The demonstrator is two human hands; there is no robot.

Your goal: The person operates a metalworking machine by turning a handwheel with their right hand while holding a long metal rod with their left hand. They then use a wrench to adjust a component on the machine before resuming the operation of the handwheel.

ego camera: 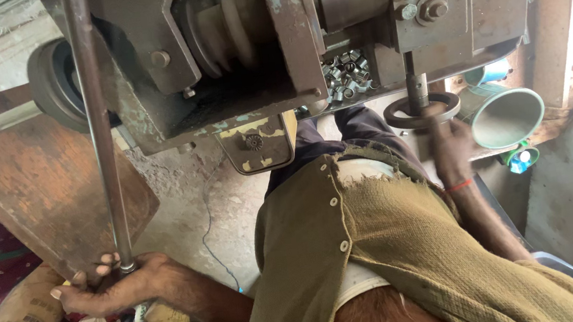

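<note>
From the head camera, the left hand (116, 285) is closed around the lower end of a long metal lever (99, 133), fingers wrapped over it with the thumb side toward the body; the rod runs straight up from the hand past the machine (243, 42), a hold that looks suited to pulling or steadying it from its far end. The right hand (450, 144) is curled on the small round handwheel (421, 109), which sits just above it on a short vertical shaft under the machine's housing, so the fingers grip the rim from below, as one would to turn it. Beside the right hand, on the outer side, a green metal funnel (503, 116) lies tilted with its mouth open. Above and between the hands, a heap of small shiny metal parts (347, 73) rests in a recess of the machine. The torn olive shirt (384, 244) hides the forearm near the body, the lever's top is cut off, and the clutter below the left hand is hard to make out.
</note>
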